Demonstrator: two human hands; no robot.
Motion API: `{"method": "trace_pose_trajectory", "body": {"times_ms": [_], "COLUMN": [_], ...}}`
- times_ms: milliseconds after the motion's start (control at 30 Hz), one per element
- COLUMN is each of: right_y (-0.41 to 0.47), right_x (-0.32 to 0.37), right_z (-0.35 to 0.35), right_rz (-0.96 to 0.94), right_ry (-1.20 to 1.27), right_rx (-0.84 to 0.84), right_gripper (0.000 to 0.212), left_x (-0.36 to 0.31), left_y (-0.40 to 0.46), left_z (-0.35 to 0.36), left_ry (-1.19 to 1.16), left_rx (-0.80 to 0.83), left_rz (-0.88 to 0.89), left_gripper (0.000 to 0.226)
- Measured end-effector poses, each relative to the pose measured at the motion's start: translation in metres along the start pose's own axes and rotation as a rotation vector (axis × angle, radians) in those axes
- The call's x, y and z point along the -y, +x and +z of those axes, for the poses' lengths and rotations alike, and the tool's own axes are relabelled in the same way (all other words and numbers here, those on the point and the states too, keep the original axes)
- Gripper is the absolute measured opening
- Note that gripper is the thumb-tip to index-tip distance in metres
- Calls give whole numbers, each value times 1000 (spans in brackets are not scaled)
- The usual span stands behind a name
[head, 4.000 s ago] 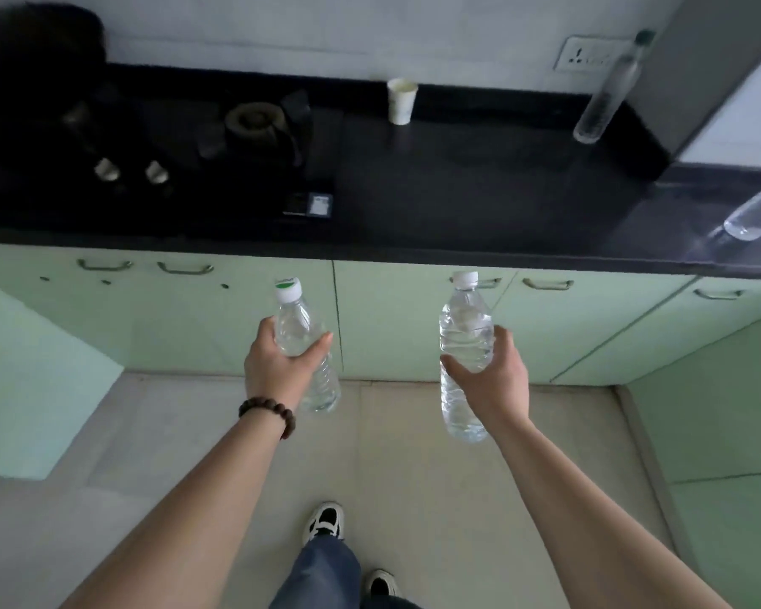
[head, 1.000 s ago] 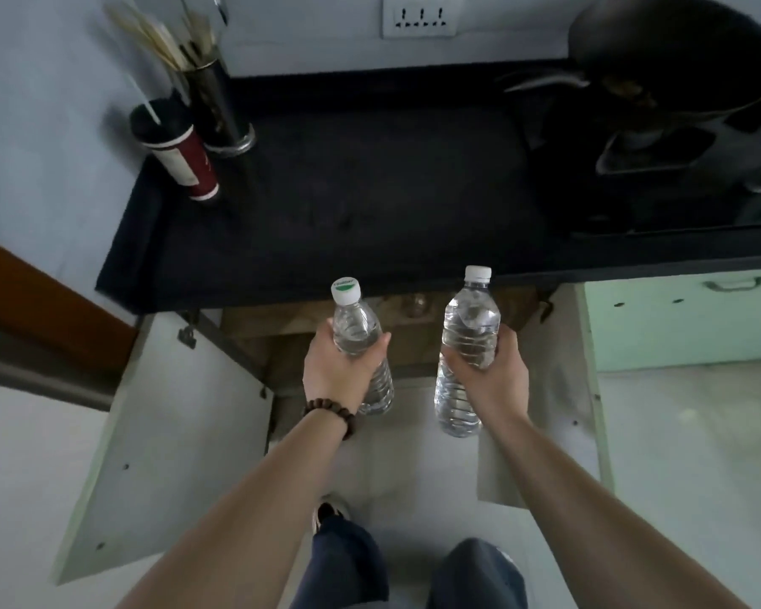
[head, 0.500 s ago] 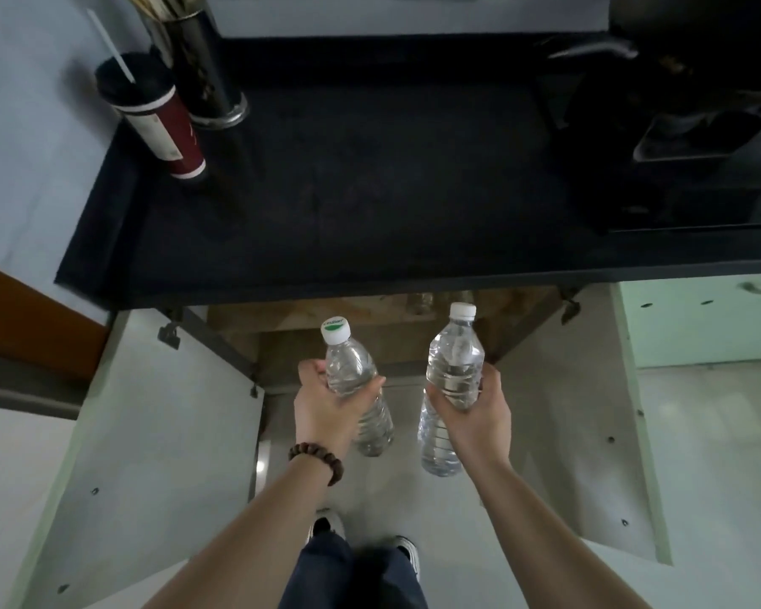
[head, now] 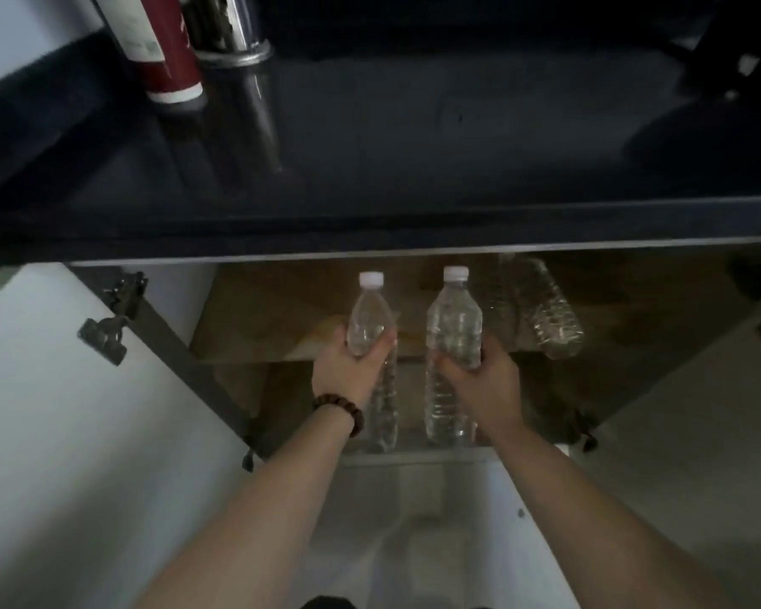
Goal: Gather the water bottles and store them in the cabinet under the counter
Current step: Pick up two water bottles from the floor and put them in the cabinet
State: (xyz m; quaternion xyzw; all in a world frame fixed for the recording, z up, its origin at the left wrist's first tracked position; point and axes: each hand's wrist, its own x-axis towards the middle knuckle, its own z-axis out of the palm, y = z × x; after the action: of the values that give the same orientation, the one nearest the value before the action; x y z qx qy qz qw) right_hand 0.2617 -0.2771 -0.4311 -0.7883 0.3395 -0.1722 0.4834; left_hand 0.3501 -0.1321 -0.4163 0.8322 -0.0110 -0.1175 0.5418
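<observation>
Both hands gripped upright water bottles at the open cabinet point(head: 247, 327): left hand point(head: 348, 371) around the smaller bottle point(head: 372, 318), right hand point(head: 484, 380) around the larger bottle point(head: 453, 327); just right, stored bottles point(head: 545, 314) stood.

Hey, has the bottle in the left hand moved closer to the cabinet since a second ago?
Yes. The smaller bottle in the left hand has dropped from level with the black counter's edge to below it, in front of the open cabinet's wooden shelf.
</observation>
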Motion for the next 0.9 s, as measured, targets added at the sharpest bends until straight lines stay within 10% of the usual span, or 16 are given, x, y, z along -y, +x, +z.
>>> {"method": "trace_pose_trajectory", "body": {"times_ms": [300,500,900], "right_y": [92,125,137], "right_x": [0,0,15], "right_z": [41,60,72], "right_rz": [-124,-99,-156], "right_ry": [-6,-75,-457], "right_rx": [-12,-60,-82], "right_gripper": [30,56,43], "left_x": [-20,-24,-2], "left_y": [91,114,108], "left_z": [22,32,42], "left_ry": [-26,-20,154], "left_rx": [45,87,66], "left_rz": [24,31,281], "left_gripper": [94,44,22]}}
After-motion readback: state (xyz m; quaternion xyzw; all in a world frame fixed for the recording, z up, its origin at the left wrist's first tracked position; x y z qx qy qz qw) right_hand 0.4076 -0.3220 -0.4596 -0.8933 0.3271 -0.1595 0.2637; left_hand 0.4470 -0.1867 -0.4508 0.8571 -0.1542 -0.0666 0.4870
